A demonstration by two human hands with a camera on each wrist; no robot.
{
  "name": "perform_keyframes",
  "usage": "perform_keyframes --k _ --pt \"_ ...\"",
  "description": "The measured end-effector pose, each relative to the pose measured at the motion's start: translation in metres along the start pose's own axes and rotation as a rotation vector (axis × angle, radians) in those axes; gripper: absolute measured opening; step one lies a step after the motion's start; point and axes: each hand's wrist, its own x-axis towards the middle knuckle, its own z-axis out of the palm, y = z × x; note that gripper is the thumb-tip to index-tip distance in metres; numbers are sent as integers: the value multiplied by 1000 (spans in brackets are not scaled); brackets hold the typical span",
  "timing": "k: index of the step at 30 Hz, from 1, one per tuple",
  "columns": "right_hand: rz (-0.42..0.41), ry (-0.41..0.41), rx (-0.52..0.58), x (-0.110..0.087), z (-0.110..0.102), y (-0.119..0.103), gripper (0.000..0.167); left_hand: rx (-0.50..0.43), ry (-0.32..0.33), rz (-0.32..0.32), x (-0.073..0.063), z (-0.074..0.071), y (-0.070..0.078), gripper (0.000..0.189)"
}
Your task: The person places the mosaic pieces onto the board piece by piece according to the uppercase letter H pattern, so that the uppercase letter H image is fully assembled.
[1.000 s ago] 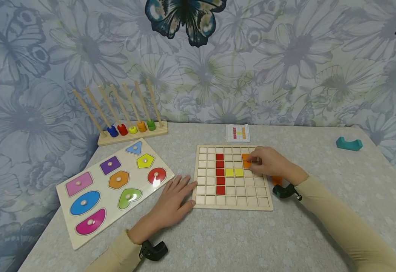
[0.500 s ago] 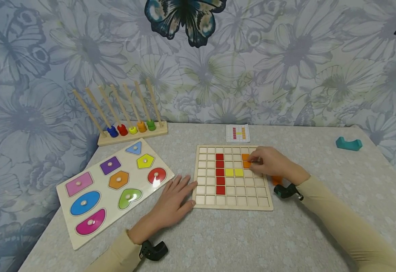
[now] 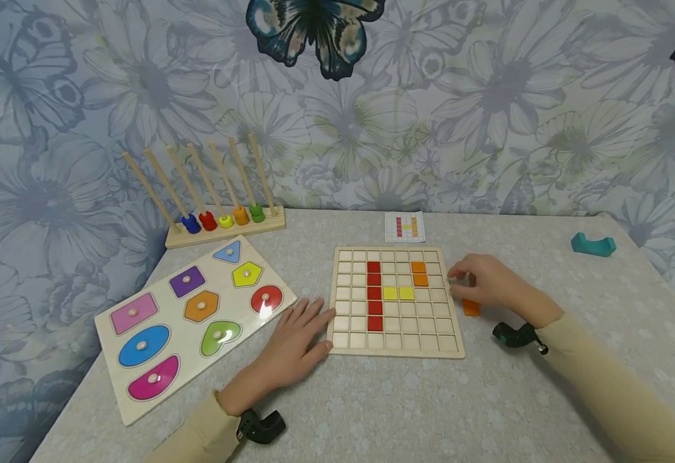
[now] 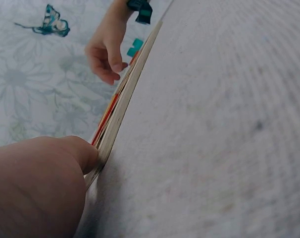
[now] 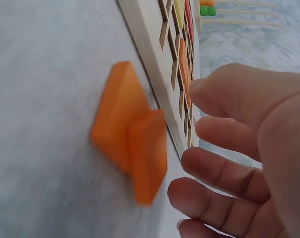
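Note:
A wooden grid board (image 3: 395, 354) lies mid-table, with a column of red tiles (image 3: 374, 293), two yellow tiles (image 3: 398, 294) and two orange tiles (image 3: 419, 274) in its cells. My left hand (image 3: 293, 347) rests on the table, fingers spread, fingertips and thumb touching the board's left edge. Just off the board's right edge, my right hand (image 3: 490, 283) hovers with fingers loosely bent, holding nothing. Beneath it lie loose orange tiles (image 3: 471, 308), partly hidden in the head view. The right wrist view shows one orange tile (image 5: 149, 158) leaning against another (image 5: 119, 109).
Behind the board lies a small pattern card (image 3: 405, 227). To the left is a knobbed shape puzzle (image 3: 230, 354), and behind it a peg stand (image 3: 227, 233) with coloured beads. A teal curved piece (image 3: 594, 245) sits at the far right.
My right hand has drawn back rightward from the orange tiles on the board to above the loose ones, uncovering the board's right columns. The left hand has stayed put.

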Motion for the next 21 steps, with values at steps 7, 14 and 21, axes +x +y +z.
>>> perform_keyframes --k 7,14,21 --pt "-2 22 -6 -23 -4 3 24 -1 1 2 0 0 0 58" --pt "22 23 -35 -39 -4 6 24 -4 24 15 0 1 -1 57" --pt "45 30 -24 -44 1 6 24 -11 59 43 0 3 -1 56"
